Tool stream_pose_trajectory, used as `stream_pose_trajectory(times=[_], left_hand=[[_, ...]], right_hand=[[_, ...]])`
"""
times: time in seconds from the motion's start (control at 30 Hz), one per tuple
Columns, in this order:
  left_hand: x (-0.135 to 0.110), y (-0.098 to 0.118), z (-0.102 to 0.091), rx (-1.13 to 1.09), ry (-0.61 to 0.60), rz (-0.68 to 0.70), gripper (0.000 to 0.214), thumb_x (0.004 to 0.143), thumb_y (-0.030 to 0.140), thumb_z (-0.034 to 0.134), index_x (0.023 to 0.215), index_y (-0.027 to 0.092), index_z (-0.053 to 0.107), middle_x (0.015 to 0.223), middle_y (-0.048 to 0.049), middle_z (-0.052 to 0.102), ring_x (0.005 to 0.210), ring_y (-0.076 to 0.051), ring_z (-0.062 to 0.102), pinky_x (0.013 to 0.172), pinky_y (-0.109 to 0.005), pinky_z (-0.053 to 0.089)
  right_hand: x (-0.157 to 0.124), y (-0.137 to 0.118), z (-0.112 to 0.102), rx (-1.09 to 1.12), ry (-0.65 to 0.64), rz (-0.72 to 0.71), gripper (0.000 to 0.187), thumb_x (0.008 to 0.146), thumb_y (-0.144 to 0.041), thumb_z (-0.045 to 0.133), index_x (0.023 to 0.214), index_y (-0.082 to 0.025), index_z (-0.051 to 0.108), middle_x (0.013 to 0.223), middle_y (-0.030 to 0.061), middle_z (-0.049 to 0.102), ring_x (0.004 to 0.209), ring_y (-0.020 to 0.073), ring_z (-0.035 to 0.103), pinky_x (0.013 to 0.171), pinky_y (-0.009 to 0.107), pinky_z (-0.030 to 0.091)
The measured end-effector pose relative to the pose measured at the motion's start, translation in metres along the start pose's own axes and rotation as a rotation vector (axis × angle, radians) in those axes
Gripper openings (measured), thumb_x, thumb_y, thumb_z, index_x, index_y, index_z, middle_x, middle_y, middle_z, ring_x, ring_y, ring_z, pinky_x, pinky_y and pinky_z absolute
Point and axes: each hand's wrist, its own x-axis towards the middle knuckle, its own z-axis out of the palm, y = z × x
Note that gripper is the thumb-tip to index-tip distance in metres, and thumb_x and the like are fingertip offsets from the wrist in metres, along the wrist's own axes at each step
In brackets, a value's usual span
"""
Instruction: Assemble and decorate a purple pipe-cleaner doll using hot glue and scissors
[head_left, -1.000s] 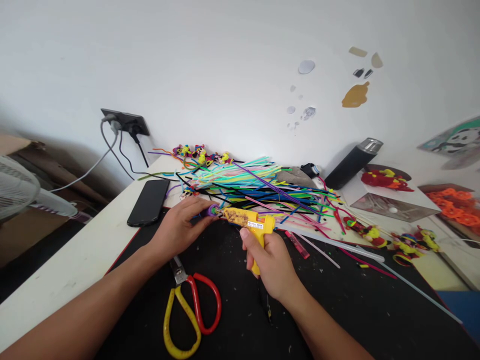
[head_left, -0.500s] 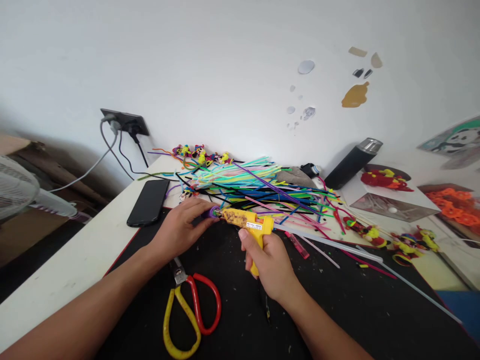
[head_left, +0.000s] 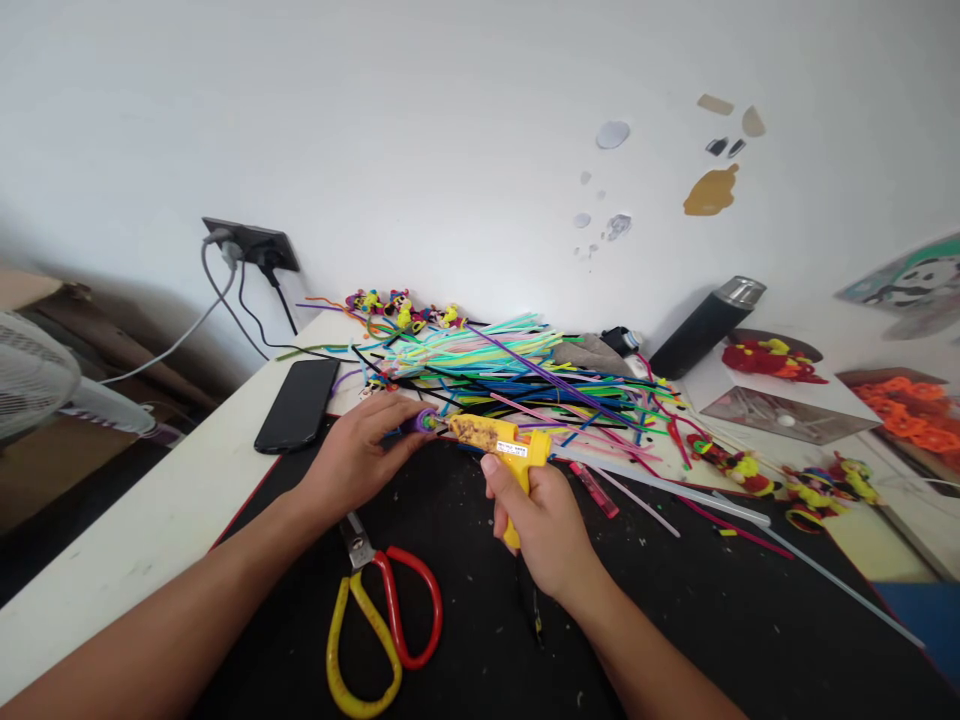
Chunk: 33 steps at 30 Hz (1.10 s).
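Purple piece (head_left: 425, 421) in left hand (head_left: 366, 443), yellow glue gun (head_left: 517, 452) in right hand (head_left: 553, 530), now slightly farther apart

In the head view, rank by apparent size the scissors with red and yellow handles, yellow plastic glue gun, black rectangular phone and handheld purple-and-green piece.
1. Scissors
2. Glue gun and phone: too alike to rank
3. Purple-and-green piece, partly hidden by the left hand

The white desk (head_left: 135, 540) before me carries a flat black mat (head_left: 480, 630) edged in red, a slim black phone (head_left: 297, 405), and a heap of thin multicoloured stems (head_left: 495, 352).
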Motion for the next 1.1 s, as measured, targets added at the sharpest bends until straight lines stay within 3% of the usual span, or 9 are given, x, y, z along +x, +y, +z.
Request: stream_pose_trajectory(times=[1.1], left_hand=[[-0.0005,-0.0026,0.0039,0.021,0.058,0.065,0.02,0.101,0.029,0.067,0.116,0.018,0.076,0.107,-0.0093,0.081,0.098,-0.022,0.075,0.092,-0.032,0.059]], right_hand=[[-0.0008,-0.0043,0.0018,-0.005,-0.039,-0.022,0.069,0.091,-0.083,0.053,0.062,-0.021,0.058,0.043,-0.0018,0.051,0.037,0.0103,0.045,0.044,0.024,0.036]])
